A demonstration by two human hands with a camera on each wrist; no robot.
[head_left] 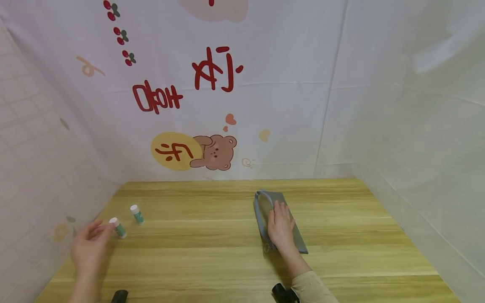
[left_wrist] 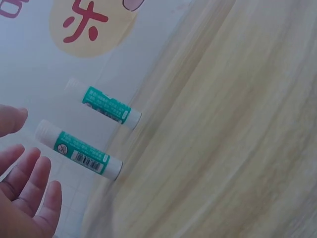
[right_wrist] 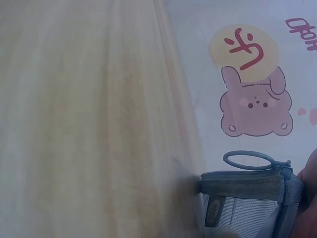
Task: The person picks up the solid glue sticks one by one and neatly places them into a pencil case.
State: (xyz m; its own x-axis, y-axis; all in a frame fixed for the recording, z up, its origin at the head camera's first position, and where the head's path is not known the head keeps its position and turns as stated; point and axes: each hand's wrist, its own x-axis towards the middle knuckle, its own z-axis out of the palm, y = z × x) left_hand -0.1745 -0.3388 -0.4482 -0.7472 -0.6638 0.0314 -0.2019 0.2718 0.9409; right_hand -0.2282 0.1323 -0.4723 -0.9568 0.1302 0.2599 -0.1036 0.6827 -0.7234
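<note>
Two glue sticks with white caps and green labels stand on the table at the left in the head view. My left hand (head_left: 91, 248) is beside the nearer glue stick (head_left: 119, 229), its thumb and fingers apart and holding nothing. Behind that one stands the farther glue stick (head_left: 138, 215). Both labels show clearly in the left wrist view. Right of the table's middle lies a grey-blue mesh zipper pouch (head_left: 299, 240) with a loop at one corner. My right hand (head_left: 282, 227) rests on the pouch with fingers extended. Only a sliver of this hand appears in the right wrist view.
The wood-grain table (head_left: 197, 248) meets a white cloth backdrop (head_left: 288, 126) printed with a bear and red characters. Cloth also hangs along the left and right sides. Black devices (head_left: 282, 292) show near both wrists at the bottom edge.
</note>
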